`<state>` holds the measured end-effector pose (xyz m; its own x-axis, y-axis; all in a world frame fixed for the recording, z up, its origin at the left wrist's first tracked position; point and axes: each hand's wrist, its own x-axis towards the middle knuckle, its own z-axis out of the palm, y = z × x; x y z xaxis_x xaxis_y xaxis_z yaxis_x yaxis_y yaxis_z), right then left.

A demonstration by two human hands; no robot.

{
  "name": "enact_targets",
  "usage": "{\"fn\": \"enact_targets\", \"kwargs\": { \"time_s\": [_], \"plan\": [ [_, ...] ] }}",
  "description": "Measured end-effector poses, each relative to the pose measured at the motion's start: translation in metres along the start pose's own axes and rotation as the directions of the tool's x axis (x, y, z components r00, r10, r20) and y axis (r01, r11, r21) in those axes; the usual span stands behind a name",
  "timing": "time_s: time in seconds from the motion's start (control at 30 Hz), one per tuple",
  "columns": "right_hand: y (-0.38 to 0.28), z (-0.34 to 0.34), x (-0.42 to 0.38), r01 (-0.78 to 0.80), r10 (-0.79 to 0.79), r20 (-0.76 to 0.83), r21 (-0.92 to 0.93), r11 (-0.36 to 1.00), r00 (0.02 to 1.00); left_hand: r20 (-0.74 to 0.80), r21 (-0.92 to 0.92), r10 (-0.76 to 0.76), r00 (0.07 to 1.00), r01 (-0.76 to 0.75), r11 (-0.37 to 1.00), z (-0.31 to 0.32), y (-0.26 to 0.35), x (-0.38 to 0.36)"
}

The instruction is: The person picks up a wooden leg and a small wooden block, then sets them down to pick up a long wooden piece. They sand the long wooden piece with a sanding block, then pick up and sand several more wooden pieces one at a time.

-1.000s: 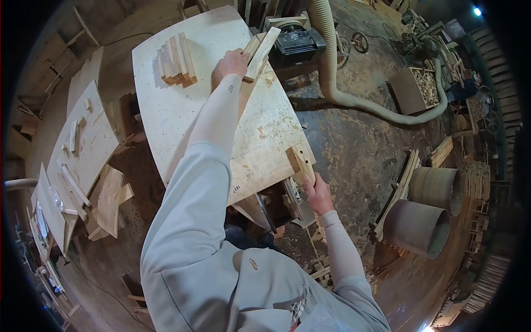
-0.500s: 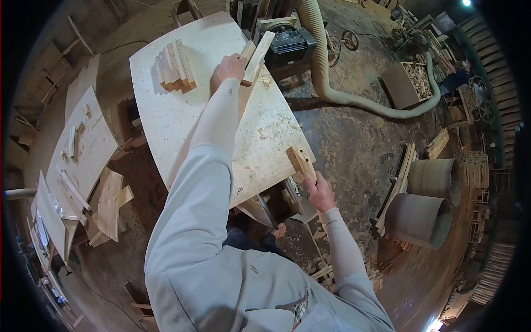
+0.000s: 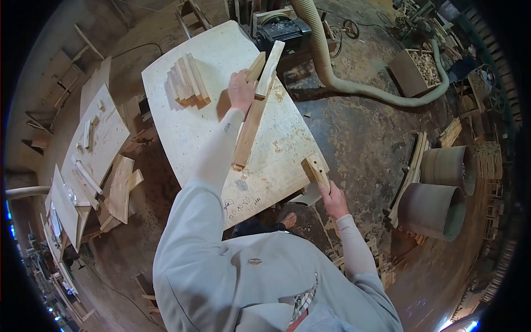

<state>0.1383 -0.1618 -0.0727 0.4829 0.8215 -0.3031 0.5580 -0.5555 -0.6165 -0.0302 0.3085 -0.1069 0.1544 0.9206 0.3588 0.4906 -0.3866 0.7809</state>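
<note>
My left hand is at the far part of the pale worktable, its fingers closed round the near end of a short wooden strip. Right beside it, a longer pale strip lies over a long brown board that runs toward me. A stack of short wooden strips sits to the left of this hand. At the table's right corner, my right hand grips a wooden piece with dark holes in its face; its far end is at the table edge.
Behind the table stands a dark motor with a ribbed hose curving over the floor to the right. Two large drums stand at the right. Plywood sheets with small wood pieces lie at the left.
My view has shifted, so the table sits slightly farther right and lower. The long brown board now shows beside my left arm, and the opening under the table has gone out of sight. Both grips stay.
</note>
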Motion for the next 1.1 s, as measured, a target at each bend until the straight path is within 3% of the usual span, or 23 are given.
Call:
{"fn": "enact_targets", "kwargs": {
  "time_s": [0.07,0.1,0.2,0.27,0.3,0.37,0.57,0.67,1.1],
  "plan": [
    [-0.007,-0.006,-0.001,-0.016,0.017,0.016,-0.016,1.000,1.000,-0.064,0.235,0.091,0.994,-0.074,0.969,-0.015,0.003,0.000],
    [-0.017,-0.009,-0.003,-0.038,0.038,0.026,-0.003,0.999,0.999,-0.054,0.239,0.092,0.994,-0.077,0.968,-0.020,0.000,-0.001],
    [-0.023,-0.012,-0.004,-0.029,0.029,0.018,0.017,0.999,0.999,0.079,0.393,0.119,0.990,-0.141,0.909,-0.034,0.004,-0.006],
    [-0.020,-0.012,-0.004,-0.003,0.003,-0.002,0.022,1.000,1.000,0.063,0.174,0.171,0.983,-0.179,0.968,-0.039,0.014,-0.017],
    [-0.018,-0.012,-0.002,-0.006,0.006,0.001,0.025,1.000,1.000,0.071,0.174,0.170,0.983,-0.180,0.968,-0.035,0.010,-0.015],
    [-0.018,-0.011,-0.006,-0.019,0.018,0.015,0.028,0.999,1.000,-0.047,0.098,-0.041,0.998,0.045,0.994,-0.024,-0.011,-0.017],
    [-0.023,-0.013,-0.004,0.005,-0.005,-0.009,0.013,1.000,1.000,0.105,0.074,-0.093,0.990,0.085,0.994,0.005,-0.018,0.009],
    [-0.026,-0.015,-0.005,-0.016,0.015,0.020,0.032,0.999,1.000,0.038,0.079,-0.060,0.997,0.057,0.995,0.024,-0.022,0.023],
    [-0.010,0.002,0.000,0.014,-0.014,0.018,0.005,1.000,1.000,0.053,-0.002,-0.161,0.986,0.161,0.987,0.053,-0.019,0.058]
  ]
}}
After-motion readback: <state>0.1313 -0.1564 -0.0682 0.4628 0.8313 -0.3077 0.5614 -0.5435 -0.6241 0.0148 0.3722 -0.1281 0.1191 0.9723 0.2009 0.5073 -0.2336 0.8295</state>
